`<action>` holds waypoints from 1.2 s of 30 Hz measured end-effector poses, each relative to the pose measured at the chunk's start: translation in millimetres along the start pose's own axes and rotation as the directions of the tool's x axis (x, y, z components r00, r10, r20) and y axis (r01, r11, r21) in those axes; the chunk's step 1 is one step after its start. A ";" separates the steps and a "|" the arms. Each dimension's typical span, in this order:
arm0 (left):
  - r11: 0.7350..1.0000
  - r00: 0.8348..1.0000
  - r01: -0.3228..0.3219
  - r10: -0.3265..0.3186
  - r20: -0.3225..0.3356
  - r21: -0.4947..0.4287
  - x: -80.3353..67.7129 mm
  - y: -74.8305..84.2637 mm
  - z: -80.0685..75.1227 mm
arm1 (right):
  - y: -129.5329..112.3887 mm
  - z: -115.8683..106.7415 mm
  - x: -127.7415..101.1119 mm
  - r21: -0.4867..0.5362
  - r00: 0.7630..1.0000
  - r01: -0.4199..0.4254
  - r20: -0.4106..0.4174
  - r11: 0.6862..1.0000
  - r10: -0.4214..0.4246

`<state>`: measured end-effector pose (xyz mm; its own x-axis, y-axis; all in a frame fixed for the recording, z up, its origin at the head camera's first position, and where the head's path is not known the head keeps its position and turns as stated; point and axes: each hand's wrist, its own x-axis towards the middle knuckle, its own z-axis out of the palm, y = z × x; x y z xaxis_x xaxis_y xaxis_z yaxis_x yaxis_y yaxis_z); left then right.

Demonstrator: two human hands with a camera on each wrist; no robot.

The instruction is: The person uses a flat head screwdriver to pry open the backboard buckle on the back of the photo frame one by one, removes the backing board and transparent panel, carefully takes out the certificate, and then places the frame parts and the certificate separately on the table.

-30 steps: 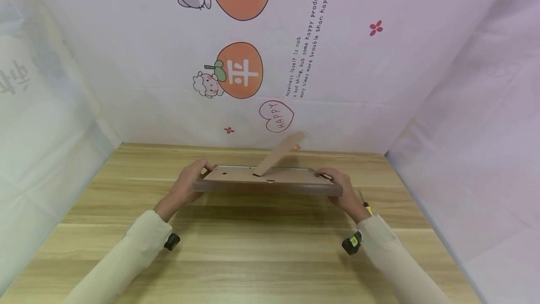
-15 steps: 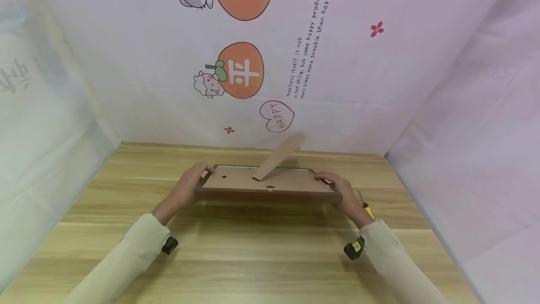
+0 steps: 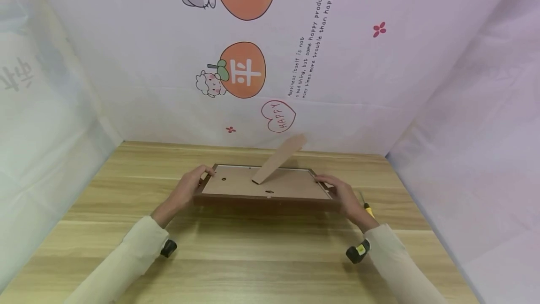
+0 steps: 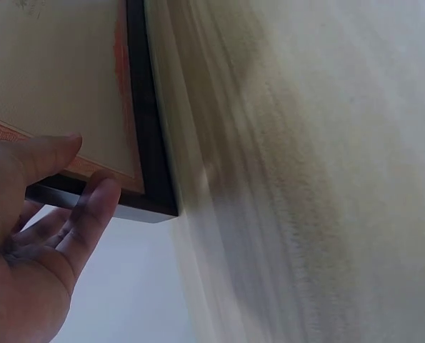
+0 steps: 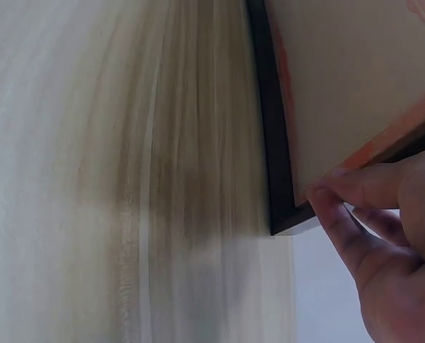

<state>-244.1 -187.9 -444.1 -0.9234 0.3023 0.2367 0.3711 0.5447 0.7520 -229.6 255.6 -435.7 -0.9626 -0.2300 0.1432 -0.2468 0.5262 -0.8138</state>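
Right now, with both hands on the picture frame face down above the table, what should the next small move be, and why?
Probably lower the picture frame flat onto the table. The left hand and right hand grip its two short ends, its back faces up with the stand flap raised, and its near edge casts a shadow, so it seems to sit just above the wood.

left hand (image 4: 26, 243) grips the dark frame (image 4: 149, 150) corner over the table (image 4: 305, 179).
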 end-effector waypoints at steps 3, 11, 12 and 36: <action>1.000 1.000 0.007 -0.007 0.001 -0.008 -2.1 -1.3 1.4 | 1.4 -1.8 -2.5 -0.127 0.995 0.092 0.035 0.988 -0.088; 0.995 0.998 -0.059 0.061 -0.028 0.082 -5.8 -4.7 5.6 | 4.2 -2.5 -5.9 0.007 0.997 -0.009 0.075 1.000 0.008; 0.995 0.997 -0.064 0.067 -0.027 0.082 -6.3 -5.4 6.1 | 3.8 -2.0 -5.9 0.044 0.996 -0.044 0.076 0.998 0.041; 0.997 0.995 0.066 -0.069 -0.068 -0.042 -11.3 -10.8 7.0 | 6.2 7.7 -3.4 0.259 0.950 -0.302 0.004 0.917 0.312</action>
<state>-237.0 -191.8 -459.2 -0.9514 0.2104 0.2251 0.3045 0.5299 0.7915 -227.0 253.4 -445.6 -0.9911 -0.0581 -0.1199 0.0933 0.3401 -0.9357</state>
